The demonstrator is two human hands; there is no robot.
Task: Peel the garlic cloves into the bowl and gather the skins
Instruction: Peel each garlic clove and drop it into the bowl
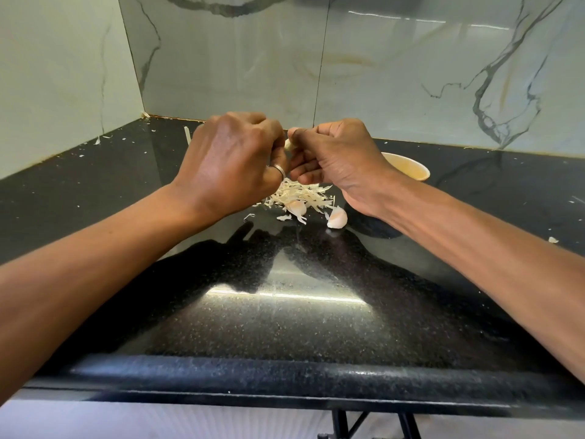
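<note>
Above a black speckled bench (285, 327) backed by marble-veined wall tiles (395, 74), stray skin flakes (98, 141) dot the far left corner. My left grip (234, 160), a ring (280, 169) on one finger, is curled tight, its fingertips pinching one side of a pale garlic clove (288, 144) held up in the air. My right grip (338, 160) is curled too and pinches the same clove from the other side, knuckles nearly meeting the left's. Below the two grips, a heap of shredded skins (297, 193) lies on the bench, an unpeeled clove (296, 206) resting at its near edge and a second unpeeled clove (337, 218) just to its right. A cream bowl (411, 169) stands behind my right wrist (mostly hidden, its contents impossible to tell). One lone flake (553, 239) lies at the far right.
</note>
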